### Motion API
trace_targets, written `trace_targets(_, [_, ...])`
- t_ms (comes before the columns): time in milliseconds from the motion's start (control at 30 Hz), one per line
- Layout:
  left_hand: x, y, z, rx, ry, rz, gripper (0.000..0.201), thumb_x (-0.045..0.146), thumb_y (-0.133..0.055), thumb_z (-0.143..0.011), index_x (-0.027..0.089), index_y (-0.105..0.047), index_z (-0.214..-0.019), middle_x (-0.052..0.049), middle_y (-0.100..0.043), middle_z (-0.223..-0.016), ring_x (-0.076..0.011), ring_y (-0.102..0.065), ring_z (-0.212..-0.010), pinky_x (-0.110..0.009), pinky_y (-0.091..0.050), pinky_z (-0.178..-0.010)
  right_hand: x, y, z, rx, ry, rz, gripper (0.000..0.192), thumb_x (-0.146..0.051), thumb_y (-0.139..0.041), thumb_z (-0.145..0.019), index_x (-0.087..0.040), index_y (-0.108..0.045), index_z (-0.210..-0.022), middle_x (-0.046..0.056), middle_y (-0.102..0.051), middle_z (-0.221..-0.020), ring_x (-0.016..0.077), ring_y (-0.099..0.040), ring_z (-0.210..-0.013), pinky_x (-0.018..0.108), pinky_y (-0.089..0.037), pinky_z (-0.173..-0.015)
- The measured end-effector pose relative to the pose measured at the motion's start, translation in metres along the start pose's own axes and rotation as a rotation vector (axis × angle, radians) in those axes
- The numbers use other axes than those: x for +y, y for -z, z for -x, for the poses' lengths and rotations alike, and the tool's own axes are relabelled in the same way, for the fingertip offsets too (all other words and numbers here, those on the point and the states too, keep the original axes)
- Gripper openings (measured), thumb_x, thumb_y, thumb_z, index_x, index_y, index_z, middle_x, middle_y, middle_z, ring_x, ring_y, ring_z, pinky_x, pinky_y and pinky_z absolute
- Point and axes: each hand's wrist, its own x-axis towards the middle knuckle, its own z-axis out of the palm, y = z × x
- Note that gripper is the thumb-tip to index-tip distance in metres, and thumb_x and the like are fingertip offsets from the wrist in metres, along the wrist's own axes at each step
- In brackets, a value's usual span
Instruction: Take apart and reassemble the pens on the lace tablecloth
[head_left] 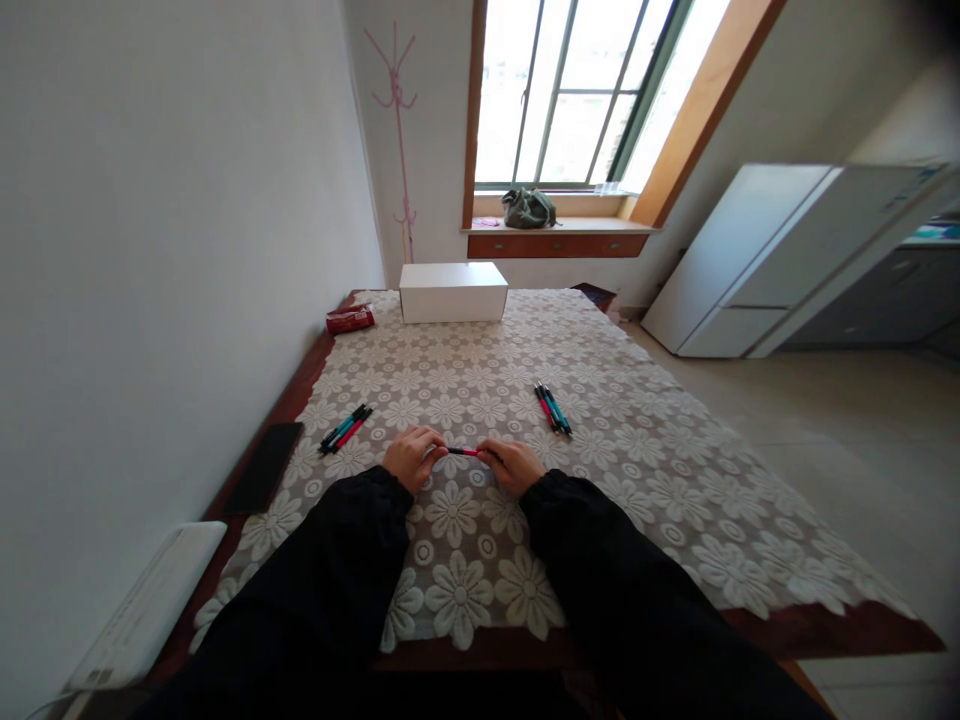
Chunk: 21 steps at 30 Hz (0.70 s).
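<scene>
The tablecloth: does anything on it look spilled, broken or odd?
Nothing looks spilled or broken. Only the red packet at the far left edge of the tablecloth seems slightly stray: it lies at a slant, away from the left pen group and right pen group.

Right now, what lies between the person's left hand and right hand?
In the head view, a black and pink pen spans from left hand to right hand.
</scene>
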Motion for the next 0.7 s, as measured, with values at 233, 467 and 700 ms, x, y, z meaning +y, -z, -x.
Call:
trace_targets(233, [0.000,0.002,-0.001,0.039,0.104,-0.053,0.038,0.035,-0.036,-0.099,0.020,-0.060,-0.074,-0.005,-0.067,-0.082,-0.0194,-0.059,-0.083,-0.032,-0.044,-0.077,0.003,-0.003,0.000,0.074,0.001,-0.062,0.023,-0.037,-0.050,-0.097,-0.022,-0.063,-0.110,0.004,-0.070,-0.093,0.0178,-0.064,-0.084,0.026,-0.043,-0.074])
trace_targets(467, [-0.001,0.002,-0.001,0.032,0.123,-0.058,0.040,0.038,-0.035,-0.098,0.021,-0.059,-0.070,-0.005,-0.066,-0.079,-0.0192,-0.059,-0.082,-0.032,-0.043,-0.077,0.009,-0.003,-0.001,0.136,-0.002,-0.060,0.019,-0.034,-0.051,-0.096,-0.022,-0.063,-0.104,0.004,-0.070,-0.095,0.0174,-0.064,-0.086,0.027,-0.044,-0.077])
trace_targets(700, [-0.006,-0.001,0.000,0.070,0.184,-0.084,0.039,0.036,-0.035,-0.098,0.020,-0.059,-0.072,-0.004,-0.065,-0.076,-0.0189,-0.058,-0.079,-0.031,-0.042,-0.073,0.012,0.001,-0.002,0.195,-0.036,-0.023,0.018,-0.033,-0.050,-0.096,-0.022,-0.063,-0.103,0.004,-0.070,-0.092,0.0172,-0.063,-0.080,0.028,-0.044,-0.075])
